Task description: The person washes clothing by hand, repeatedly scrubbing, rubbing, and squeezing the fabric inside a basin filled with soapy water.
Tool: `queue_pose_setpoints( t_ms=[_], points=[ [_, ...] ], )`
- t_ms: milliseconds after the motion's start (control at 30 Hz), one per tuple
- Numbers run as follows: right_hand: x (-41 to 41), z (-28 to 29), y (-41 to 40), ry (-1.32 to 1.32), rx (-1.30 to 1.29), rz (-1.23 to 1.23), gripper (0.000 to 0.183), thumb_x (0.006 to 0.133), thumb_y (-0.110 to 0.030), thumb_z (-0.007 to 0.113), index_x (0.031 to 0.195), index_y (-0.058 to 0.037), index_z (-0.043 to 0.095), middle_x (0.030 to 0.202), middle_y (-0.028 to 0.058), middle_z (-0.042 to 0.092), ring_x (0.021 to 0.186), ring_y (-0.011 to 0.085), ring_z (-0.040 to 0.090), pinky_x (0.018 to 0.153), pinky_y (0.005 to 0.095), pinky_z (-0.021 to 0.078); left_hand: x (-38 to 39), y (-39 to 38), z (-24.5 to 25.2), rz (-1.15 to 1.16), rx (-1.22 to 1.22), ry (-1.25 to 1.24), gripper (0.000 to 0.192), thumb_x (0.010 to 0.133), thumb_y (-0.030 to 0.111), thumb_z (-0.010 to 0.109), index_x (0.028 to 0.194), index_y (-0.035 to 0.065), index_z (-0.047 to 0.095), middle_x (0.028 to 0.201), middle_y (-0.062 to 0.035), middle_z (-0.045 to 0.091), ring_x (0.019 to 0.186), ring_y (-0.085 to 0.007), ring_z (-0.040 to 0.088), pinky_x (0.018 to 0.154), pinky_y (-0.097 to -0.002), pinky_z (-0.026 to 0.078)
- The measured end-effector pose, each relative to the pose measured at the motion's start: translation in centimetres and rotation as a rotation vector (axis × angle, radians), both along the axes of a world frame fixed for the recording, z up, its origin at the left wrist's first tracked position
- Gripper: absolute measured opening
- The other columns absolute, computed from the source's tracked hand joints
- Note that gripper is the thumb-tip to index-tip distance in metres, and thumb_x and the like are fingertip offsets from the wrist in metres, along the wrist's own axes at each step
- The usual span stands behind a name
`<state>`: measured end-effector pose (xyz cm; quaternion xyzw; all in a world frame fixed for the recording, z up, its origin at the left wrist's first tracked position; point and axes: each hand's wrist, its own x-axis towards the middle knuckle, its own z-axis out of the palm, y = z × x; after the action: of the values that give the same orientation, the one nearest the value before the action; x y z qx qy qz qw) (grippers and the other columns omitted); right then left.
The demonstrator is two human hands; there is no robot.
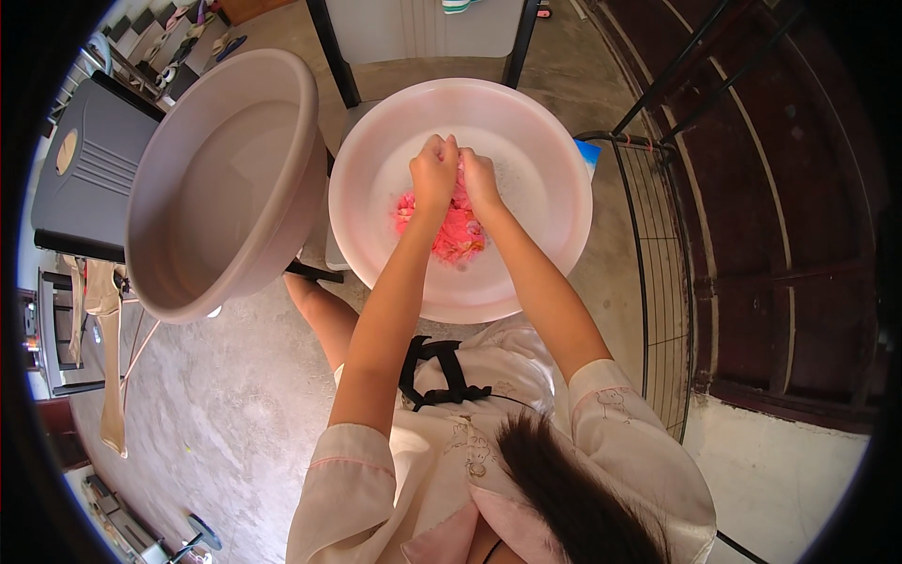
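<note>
A pale pink plastic basin stands before me with sudsy water in it. Wet bright pink patterned cloth lies partly in the water. My left hand and my right hand are side by side above the basin's middle, both closed on a raised fold of this cloth. The rest of the cloth spreads below them, between my forearms. My fingers hide most of the gripped part.
To the left, a large grey-brown plastic tub rests beside a grey plastic chair. Another chair stands behind the basin. A black wire rack stands at right, near dark wooden doors. Shoes line the far left.
</note>
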<state>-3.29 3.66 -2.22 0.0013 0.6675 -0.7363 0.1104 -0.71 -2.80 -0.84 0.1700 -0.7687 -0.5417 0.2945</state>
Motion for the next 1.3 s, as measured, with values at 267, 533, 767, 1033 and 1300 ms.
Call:
queue_pose_setpoints(
  t_ms=[267,533,767,1033,1300],
  points=[
    [-0.3,-0.2,-0.1,0.051,0.064,-0.059,0.031,0.073,-0.02,0.042,0.061,0.0064,0.053,0.053,0.0126,0.052,0.05,0.0167,0.047,0.049,0.0308,0.0366,0.2,0.0,0.0,-0.007,-0.031,-0.014,0.03,0.079,0.021,0.05,0.058,-0.0001,0.044,0.047,-0.0103,0.045,0.044,-0.0138,0.039,0.045,-0.0292,0.035],
    [-0.8,-0.1,0.5,-0.062,-0.117,-0.187,0.031,0.075,-0.02,0.042,0.061,0.0048,0.052,0.058,0.0092,0.052,0.052,0.0149,0.047,0.049,0.0287,0.0367,0.6,1.0,0.4,-0.141,-0.046,-0.005,0.03,0.078,0.021,0.05,0.06,-0.0012,0.045,0.048,-0.0115,0.045,0.044,-0.0145,0.039,0.045,-0.0296,0.036],
    [-1.5,-0.8,0.9,-0.161,-0.282,-0.239,0.027,0.076,-0.02,0.044,0.065,0.0029,0.051,0.065,0.0082,0.053,0.058,0.0144,0.048,0.054,0.0266,0.0386,0.6,1.4,0.4,-0.247,-0.093,-0.049,0.027,0.077,0.02,0.051,0.062,-0.0019,0.047,0.049,-0.0154,0.047,0.042,-0.0215,0.043,0.044,-0.0312,0.037],
    [-1.2,-0.9,0.7,-0.126,-0.237,-0.224,0.029,0.076,-0.021,0.044,0.066,0.0046,0.054,0.066,0.0085,0.055,0.058,0.0141,0.048,0.054,0.027,0.0387,0.5,1.3,0.2,-0.208,-0.129,0.003,0.027,0.076,0.02,0.051,0.061,-0.0028,0.048,0.049,-0.018,0.047,0.041,-0.0278,0.046,0.043,-0.033,0.037],
    [-0.8,-1.0,0.1,-0.023,-0.128,-0.064,0.033,0.077,-0.021,0.044,0.06,0.0055,0.053,0.053,0.0062,0.051,0.05,0.0111,0.044,0.046,0.0274,0.0342,0.0,0.7,-0.3,-0.04,-0.096,0.052,0.029,0.077,0.019,0.051,0.057,-0.0007,0.045,0.048,-0.0134,0.046,0.041,-0.0182,0.042,0.043,-0.0301,0.035]
  ],
)
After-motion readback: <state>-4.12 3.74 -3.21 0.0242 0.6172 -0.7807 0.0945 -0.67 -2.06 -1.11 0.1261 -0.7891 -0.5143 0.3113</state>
